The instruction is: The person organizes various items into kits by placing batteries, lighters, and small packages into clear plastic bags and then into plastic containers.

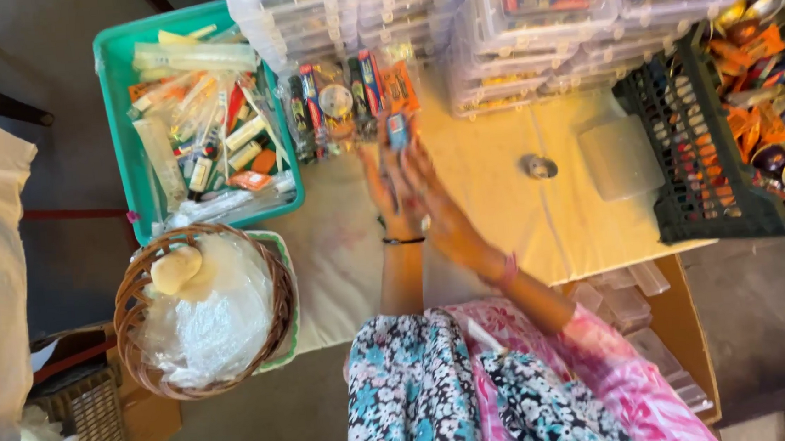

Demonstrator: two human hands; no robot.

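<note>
While both forearms reach forward over the cream-covered table [502, 204], the two hands sit pressed close together, blurred. Left hand [393, 197]: fingers pinched on one small blue packet [397, 130], raised at the fingertips near a loose heap of small packaged items [347, 99]. Right hand [437, 203]: lies against the left; whether it grips anything, cannot tell. One dark band on the left wrist, one pink band on the right.

Count, surroundings:
- 1 teal tray [114, 129], far left, full of tubes and packets; number not countable.
- 1 wicker basket [132, 308] lined with clear plastic, holding 1 pale round lump [176, 269].
- Clear lidded boxes [535, 17] in several stacks along the far edge; exact count unclear.
- 1 black crate [683, 163], right, full of orange packets.
- 1 small round metal piece [537, 166] lying alone on the cloth.
</note>
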